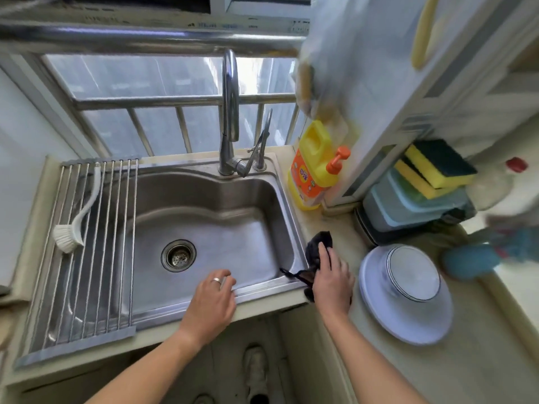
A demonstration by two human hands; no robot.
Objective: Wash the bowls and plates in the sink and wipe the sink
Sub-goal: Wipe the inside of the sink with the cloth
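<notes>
A roll-up drying rack (87,243) covers the left part of the sink (221,228), its rods running front to back, and a white dish brush (77,220) lies on it with the bristle head toward the near left and the curved handle reaching away toward the window. The basin's long axis runs left to right, the round drain (178,255) left of centre on its floor, the tall faucet (230,112) rising from the back rim.

The left hand (211,298) comes in from below, forearm slanting up to the right, palm down on the sink's front rim with fingers curled over the inner edge; it holds nothing that shows. The right hand (331,279) reaches in more steeply, flat over a dark cloth (319,249) at the sink's near right corner, fingers extended and pressing it down; the cloth stretches front to back along the right rim.

A yellow detergent bottle (313,167) stands upright behind that corner. On the counter just right of the hand sits a white plate (408,319) with a bowl (411,274) turned upside down on it. Behind them, sponges (437,167) lie on stacked containers (414,205)
</notes>
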